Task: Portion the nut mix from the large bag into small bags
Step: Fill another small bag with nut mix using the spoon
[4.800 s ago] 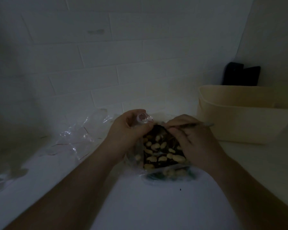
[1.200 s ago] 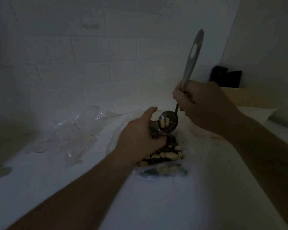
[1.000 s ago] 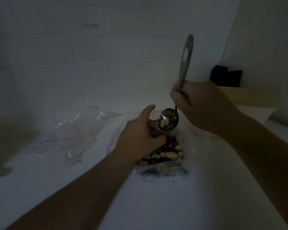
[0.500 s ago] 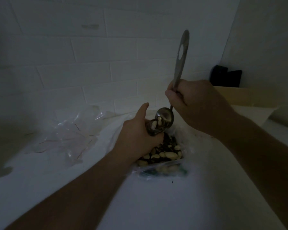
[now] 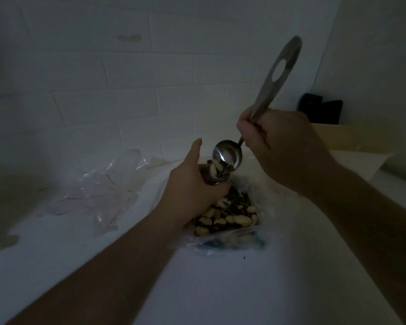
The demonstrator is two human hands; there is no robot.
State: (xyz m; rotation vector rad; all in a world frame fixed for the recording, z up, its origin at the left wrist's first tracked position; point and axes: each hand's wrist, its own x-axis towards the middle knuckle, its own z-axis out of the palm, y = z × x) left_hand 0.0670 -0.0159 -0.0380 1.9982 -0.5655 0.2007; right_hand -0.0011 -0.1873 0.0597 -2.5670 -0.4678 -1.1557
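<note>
Starting with the big stuff: a white counter (image 5: 220, 289) fills the lower half of the view, backed by a white tiled wall (image 5: 127, 78), all pretty dim. Over at about 3 o'clock sits a beige tub (image 5: 352, 146) with something dark and boxy (image 5: 320, 111) behind it against the wall, can't tell what that is. At around 9 o'clock there's a crinkled pile of clear plastic bags (image 5: 103, 191) lying flat on the counter. Near the middle, at roughly 5 o'clock from center, the large bag (image 5: 227, 216) of nut mix lies open on the counter, pale nuts and dark bits showing through the clear plastic, with a greenish strip along its near edge. The left hand (image 5: 192, 186) sits right over the far end of that bag, fingers curled around a small bag (image 5: 215, 175), thumb sticking up toward 12 o'clock; the small bag's mouth faces up and already has some nuts in it. The right hand (image 5: 281, 148) is at about 2 o'clock from the left one, fist clenched around the handle of a metal spoon (image 5: 227, 154). The handle angles up toward 1 o'clock and has an oval hole near its wide end. The spoon bowl is tipped down, touching the small bag's opening, with nuts (image 5: 217, 166) sliding off its lower lip.
</note>
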